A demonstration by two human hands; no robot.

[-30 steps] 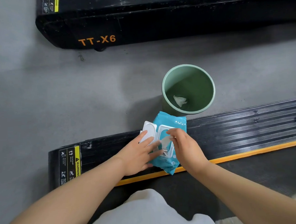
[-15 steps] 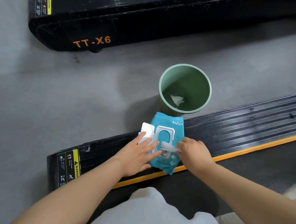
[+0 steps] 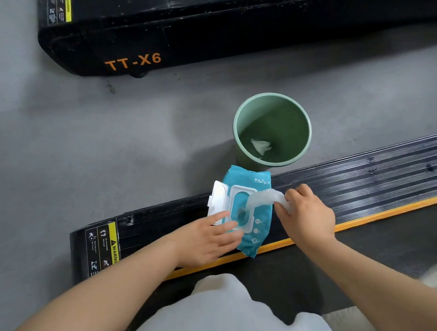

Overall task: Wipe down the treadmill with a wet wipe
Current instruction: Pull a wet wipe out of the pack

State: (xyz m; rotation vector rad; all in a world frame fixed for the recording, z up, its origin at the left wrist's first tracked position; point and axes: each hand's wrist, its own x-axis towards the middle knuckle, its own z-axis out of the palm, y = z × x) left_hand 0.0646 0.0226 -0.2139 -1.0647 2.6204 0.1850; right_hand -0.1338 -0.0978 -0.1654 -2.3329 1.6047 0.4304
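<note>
A blue pack of wet wipes (image 3: 260, 214) lies on the black ribbed side rail of the treadmill (image 3: 366, 182), its white lid (image 3: 218, 194) flipped open to the left. My left hand (image 3: 206, 240) presses flat on the pack's near left part with straight fingers. My right hand (image 3: 306, 216) pinches a white wet wipe (image 3: 263, 198) that stretches from the pack's opening to the right. An orange stripe (image 3: 369, 220) runs along the rail beside the dark belt.
A green bin (image 3: 238, 128) stands on the grey floor just behind the pack, with a crumpled white wipe (image 3: 261, 146) inside. A second black treadmill marked TT-X6 (image 3: 229, 24) lies across the back. My light-clad knee (image 3: 221, 313) is below.
My right hand has pulled the wipe out of the pack's opening and drawn it to the right. My left hand stays pressed on the pack.
</note>
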